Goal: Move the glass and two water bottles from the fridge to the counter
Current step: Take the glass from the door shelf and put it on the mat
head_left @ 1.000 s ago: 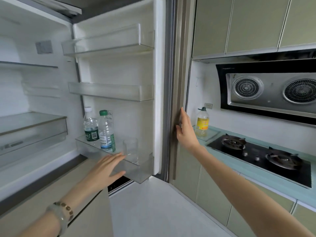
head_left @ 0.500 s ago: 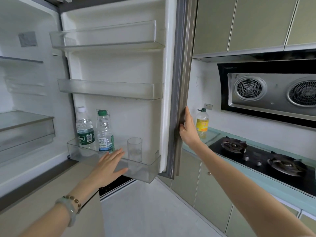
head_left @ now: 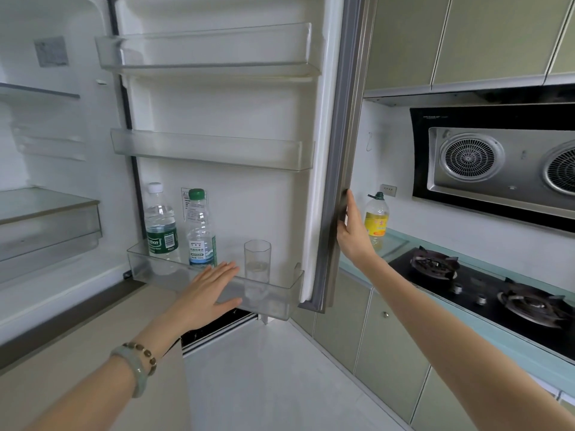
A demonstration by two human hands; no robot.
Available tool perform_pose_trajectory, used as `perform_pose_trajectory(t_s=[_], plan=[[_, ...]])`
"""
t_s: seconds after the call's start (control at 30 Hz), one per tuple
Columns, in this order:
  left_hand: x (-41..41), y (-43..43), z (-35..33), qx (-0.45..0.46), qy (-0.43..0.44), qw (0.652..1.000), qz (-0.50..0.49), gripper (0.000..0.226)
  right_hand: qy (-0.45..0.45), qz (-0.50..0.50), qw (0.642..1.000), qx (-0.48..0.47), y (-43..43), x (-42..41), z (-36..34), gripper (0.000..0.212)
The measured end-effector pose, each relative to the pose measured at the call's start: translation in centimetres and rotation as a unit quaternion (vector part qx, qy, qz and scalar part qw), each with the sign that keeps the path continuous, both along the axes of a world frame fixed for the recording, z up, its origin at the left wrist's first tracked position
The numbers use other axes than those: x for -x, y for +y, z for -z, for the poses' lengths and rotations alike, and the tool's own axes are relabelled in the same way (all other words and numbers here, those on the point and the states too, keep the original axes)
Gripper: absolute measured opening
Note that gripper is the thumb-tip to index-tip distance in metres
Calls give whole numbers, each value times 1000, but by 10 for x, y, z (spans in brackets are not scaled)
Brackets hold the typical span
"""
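The fridge door point(head_left: 342, 126) stands wide open. In its lowest clear door bin point(head_left: 280, 298) stand a white-capped water bottle point(head_left: 160, 225) with a dark green label, a green-capped water bottle point(head_left: 200, 230), and to their right a clear glass point(head_left: 257, 264) with a little water. My left hand point(head_left: 207, 293) is flat and open, fingers spread, just in front of the bin between the green-capped bottle and the glass, holding nothing. My right hand point(head_left: 351, 231) grips the outer edge of the door.
A pale green counter point(head_left: 395, 244) runs right of the fridge, carrying a yellow oil bottle point(head_left: 376, 220) and a black two-burner gas hob point(head_left: 485, 287). A range hood point(head_left: 497, 160) hangs above. Two upper door bins point(head_left: 211, 150) and glass fridge shelves point(head_left: 46, 206) hold nothing.
The door has swung further open with my right hand on its edge. My left hand has edged forward, closer to the lowest bin and the glass.
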State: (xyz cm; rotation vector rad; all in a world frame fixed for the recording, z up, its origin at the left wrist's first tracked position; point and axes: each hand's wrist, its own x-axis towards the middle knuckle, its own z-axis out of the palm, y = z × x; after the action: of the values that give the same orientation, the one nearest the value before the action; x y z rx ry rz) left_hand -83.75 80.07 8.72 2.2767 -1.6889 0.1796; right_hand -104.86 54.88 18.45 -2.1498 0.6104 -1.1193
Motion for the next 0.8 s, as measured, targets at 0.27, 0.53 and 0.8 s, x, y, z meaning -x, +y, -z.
perform_pose_trajectory(t_s=[0.27,0.53,0.8], plan=[[-6,1,-15,24,66,997,12,114,-40,-16,966,256,58,4,-3,65],[-18,-10,-38,46,102,993,31,75,134,-49,989,29,109,-67,24,79],[-41,-19,-14,-19,50,993,109,116,194,66,975,-85,111,-110,32,98]])
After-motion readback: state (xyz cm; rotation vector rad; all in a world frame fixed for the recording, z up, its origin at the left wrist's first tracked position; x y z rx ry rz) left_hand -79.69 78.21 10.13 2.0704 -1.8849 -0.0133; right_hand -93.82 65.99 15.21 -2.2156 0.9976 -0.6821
